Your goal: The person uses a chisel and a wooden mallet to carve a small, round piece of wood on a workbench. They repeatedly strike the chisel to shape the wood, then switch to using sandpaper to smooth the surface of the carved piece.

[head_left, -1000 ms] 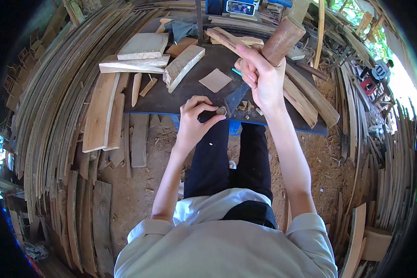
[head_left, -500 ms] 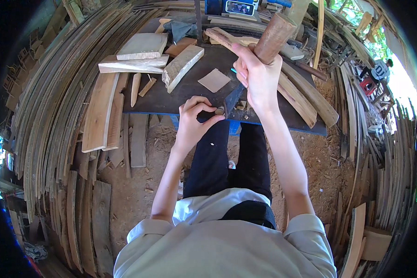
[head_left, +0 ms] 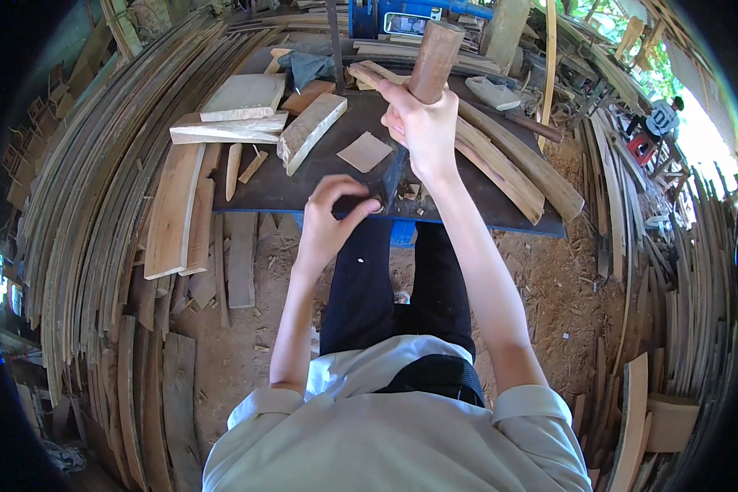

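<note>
My right hand (head_left: pixel 425 131) grips a thick, round brown wooden club (head_left: pixel 435 57), raised over the dark work board (head_left: pixel 295 189) and tilted slightly. Below it, my left hand (head_left: pixel 332 217) pinches a small round piece (head_left: pixel 378 205), partly hidden by the fingers, at the board's front edge. That piece sits against a dark, upright plate-like object (head_left: pixel 392 179), whose shape I cannot fully make out. Small wood chips (head_left: pixel 412 193) lie just right of it, and a thin tan square (head_left: pixel 364 152) lies behind my left hand.
Boards (head_left: pixel 242 97), a short peg (head_left: pixel 233 170) and long split lengths (head_left: pixel 521 164) lie around the board. A phone (head_left: pixel 410 24) faces me at the back. Stacked planks (head_left: pixel 90 205) line both sides. Another person (head_left: pixel 660 121) is at the far right, beside a red stool (head_left: pixel 641 149).
My right hand and the club have moved left over the upright object, the club now more vertical. My left hand keeps its pinch. The whole view has shifted slightly.
</note>
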Demonstrator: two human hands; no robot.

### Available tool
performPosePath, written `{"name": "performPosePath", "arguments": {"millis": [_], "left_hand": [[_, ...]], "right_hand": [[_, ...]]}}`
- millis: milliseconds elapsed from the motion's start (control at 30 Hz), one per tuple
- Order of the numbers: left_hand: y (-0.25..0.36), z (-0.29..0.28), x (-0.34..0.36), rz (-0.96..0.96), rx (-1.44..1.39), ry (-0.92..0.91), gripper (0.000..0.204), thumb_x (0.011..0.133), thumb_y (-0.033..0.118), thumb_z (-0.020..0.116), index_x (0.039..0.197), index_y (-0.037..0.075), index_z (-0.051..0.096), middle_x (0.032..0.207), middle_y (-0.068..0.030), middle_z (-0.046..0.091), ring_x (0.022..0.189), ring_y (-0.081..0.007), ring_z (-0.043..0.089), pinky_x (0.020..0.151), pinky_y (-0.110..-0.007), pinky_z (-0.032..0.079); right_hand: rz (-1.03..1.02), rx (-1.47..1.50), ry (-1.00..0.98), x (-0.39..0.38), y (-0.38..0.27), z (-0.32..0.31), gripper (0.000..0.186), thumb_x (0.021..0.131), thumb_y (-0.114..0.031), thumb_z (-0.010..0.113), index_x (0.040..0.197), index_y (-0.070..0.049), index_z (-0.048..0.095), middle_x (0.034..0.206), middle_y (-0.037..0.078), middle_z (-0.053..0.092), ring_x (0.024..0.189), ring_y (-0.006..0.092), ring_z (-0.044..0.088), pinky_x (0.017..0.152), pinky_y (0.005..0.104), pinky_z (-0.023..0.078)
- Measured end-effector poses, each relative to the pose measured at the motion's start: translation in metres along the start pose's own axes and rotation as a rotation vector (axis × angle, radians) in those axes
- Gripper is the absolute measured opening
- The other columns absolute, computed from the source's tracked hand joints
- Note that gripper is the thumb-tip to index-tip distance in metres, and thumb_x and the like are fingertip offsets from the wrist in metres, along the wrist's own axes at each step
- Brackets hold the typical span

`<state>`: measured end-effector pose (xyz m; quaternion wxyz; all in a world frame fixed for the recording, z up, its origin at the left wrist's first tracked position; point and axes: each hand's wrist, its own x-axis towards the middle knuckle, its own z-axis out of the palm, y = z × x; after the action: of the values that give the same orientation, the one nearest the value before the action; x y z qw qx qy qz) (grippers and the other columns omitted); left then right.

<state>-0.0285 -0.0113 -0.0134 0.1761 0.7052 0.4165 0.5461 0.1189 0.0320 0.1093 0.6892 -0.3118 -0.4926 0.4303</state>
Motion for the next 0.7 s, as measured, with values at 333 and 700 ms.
{"name": "performPosePath", "arguments": {"millis": [333, 700], "left_hand": [[0.006, 0.087, 0.057, -0.438, -0.787, 0.307, 0.058, 0.107, 0.041, 0.037, 0.059, 0.010, 0.046, 0.050, 0.0040, 0.046, 0.047, -0.0031, 0.047, 0.045, -0.021, 0.036], [0.001, 0.085, 0.048, -0.383, -0.864, 0.156, 0.057, 0.107, 0.040, 0.035, 0.059, 0.011, 0.045, 0.044, 0.0024, 0.041, 0.032, -0.0069, 0.035, 0.031, -0.024, 0.023]], "right_hand": [[-0.023, -0.133, -0.038, -0.003, 0.006, 0.009, 0.023, 0.081, -0.012, 0.068, 0.063, -0.001, 0.058, 0.053, 0.003, 0.057, 0.045, 0.0086, 0.053, 0.043, 0.0277, 0.039], [-0.072, -0.303, -0.177, 0.000, 0.002, 0.009, 0.031, 0.085, -0.025, 0.074, 0.067, -0.004, 0.060, 0.053, -0.001, 0.055, 0.047, 0.0066, 0.051, 0.045, 0.0250, 0.039]]}}
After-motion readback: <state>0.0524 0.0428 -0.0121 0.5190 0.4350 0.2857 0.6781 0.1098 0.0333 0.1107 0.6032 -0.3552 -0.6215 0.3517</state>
